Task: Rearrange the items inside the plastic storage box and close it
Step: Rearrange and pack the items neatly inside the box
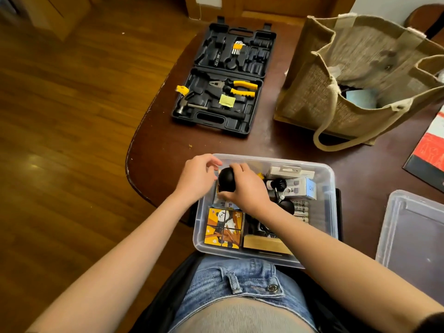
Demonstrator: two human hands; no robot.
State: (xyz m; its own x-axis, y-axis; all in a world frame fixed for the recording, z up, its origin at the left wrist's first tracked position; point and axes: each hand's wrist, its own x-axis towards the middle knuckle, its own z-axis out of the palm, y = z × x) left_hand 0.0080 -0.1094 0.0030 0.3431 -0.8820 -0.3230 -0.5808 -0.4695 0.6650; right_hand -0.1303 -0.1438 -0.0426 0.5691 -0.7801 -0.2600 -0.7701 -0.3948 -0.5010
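Our right hand (247, 188) grips a black ball (227, 180) over the open storage box (329, 212), seeking it a slot, while our left hand (197, 179) hovers loosely curled, holding nothing.

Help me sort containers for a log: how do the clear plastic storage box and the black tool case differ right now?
The clear plastic storage box is see-through and deep, at the near table edge; the black tool case is opaque and shallow, lying farther back. The box's lid lies apart at its right; the case's lid stays hinged, folded flat. Both are open and hold items.
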